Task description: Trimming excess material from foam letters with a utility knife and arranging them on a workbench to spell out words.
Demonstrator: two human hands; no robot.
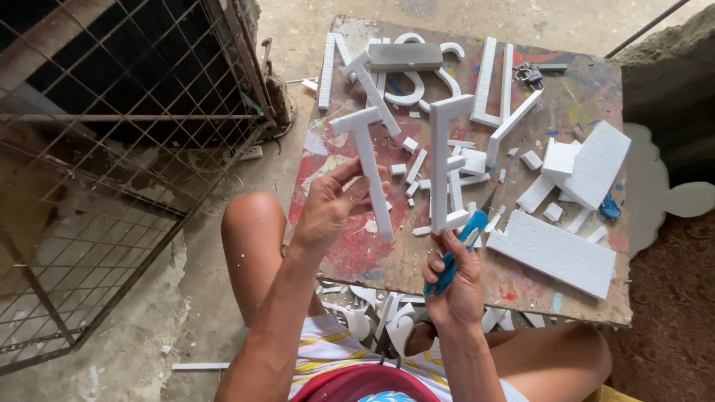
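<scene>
Your left hand [328,208]: fingers half-curled, thumb pinching stem of white T-shaped foam letter [366,167], held tilted above board. Your right hand [456,279]: closed round blue utility knife [456,253], fingertips also steadying foot of white E-shaped foam letter [444,164] standing upright just beside T. Beneath both: paint-stained wooden board [357,253], strewn with white foam offcuts [417,164]. Right of your knife, long white foam slab [558,253] lies flat. Far edge: more cut foam letters [417,74], grey sanding block [406,56] atop them. Wire mesh cage [112,149] at left.
</scene>
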